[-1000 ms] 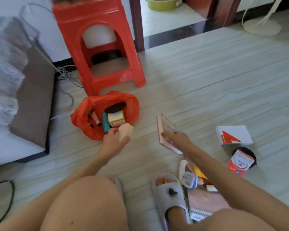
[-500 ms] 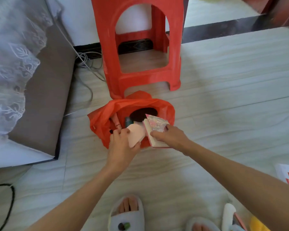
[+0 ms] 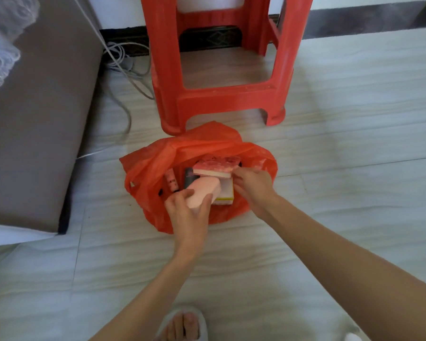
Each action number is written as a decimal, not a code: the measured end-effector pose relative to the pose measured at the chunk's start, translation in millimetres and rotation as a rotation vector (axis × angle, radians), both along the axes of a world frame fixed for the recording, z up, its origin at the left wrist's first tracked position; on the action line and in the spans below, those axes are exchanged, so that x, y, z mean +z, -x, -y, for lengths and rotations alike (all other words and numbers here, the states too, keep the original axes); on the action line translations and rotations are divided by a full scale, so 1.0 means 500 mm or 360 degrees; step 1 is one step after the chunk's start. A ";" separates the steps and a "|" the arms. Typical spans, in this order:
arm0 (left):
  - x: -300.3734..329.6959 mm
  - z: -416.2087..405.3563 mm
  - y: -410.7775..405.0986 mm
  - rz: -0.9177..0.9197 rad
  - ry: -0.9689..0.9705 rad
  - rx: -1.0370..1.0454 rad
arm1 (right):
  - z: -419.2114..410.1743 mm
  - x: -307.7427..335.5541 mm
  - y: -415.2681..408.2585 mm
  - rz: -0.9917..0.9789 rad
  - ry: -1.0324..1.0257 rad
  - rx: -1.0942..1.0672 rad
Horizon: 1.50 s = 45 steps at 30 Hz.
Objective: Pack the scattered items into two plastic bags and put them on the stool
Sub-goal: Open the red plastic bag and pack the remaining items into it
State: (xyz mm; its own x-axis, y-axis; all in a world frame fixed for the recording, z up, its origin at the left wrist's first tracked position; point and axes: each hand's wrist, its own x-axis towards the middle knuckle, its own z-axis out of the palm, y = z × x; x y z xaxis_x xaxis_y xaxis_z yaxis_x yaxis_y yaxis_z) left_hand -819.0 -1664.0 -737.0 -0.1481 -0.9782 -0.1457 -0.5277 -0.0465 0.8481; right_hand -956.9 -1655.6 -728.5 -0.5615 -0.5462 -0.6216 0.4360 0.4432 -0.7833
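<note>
On the floor before the red stool (image 3: 221, 99), red bag (image 3: 148, 173) lies open. Left hand (image 3: 187, 212) grips pink block (image 3: 203, 191), long axis pointing up-right into bag. Right hand (image 3: 252, 184) pinches pink-covered book (image 3: 217, 167), lying crosswise, inside bag.

Bright daylight, soft shadows — edges warped, blurry.

Bag (image 3: 153, 166) before stool (image 3: 221, 99); book (image 3: 215, 167), box (image 3: 225, 190) inside.
</note>
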 end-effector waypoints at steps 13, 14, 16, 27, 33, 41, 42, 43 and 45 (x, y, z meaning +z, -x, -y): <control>0.012 0.021 0.091 -0.0017 0.0222 -0.0239 | -0.080 -0.027 0.045 0.0120 -0.0062 -0.0303; 0.015 0.017 0.095 -0.0007 0.0211 -0.0272 | -0.088 -0.032 0.050 0.0116 -0.0085 -0.0323; 0.014 0.004 0.086 0.0038 0.0315 -0.0383 | -0.103 -0.047 0.060 0.0000 -0.0199 -0.0327; 0.031 0.102 -0.087 0.1125 0.0972 -0.0569 | -0.092 -0.126 0.076 0.0012 -0.0389 -0.0220; 0.039 0.143 -0.104 0.0882 0.0688 -0.0550 | -0.061 -0.111 0.094 0.0014 -0.0238 -0.0398; 0.111 0.149 -0.039 0.0390 0.0670 -0.0397 | -0.108 0.002 0.132 -0.0299 -0.0068 -0.0437; 0.124 0.144 -0.026 0.0342 0.0682 -0.0419 | -0.122 0.024 0.146 -0.0348 -0.0040 -0.0464; 0.137 0.138 -0.013 0.0303 0.0697 -0.0430 | -0.139 0.047 0.160 -0.0403 -0.0016 -0.0482; 0.162 0.121 0.013 0.0266 0.0713 -0.0436 | -0.179 0.086 0.182 -0.0514 -0.0021 -0.0481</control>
State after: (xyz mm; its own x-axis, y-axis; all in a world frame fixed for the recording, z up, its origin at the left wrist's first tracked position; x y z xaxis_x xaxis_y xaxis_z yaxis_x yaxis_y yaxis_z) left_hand -825.3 -1724.7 -655.8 -0.4167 -0.8788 0.2325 -0.5989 0.4579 0.6570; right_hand -1047.9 -1566.0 -685.4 -0.8615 -0.3207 -0.3937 0.2812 0.3443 -0.8957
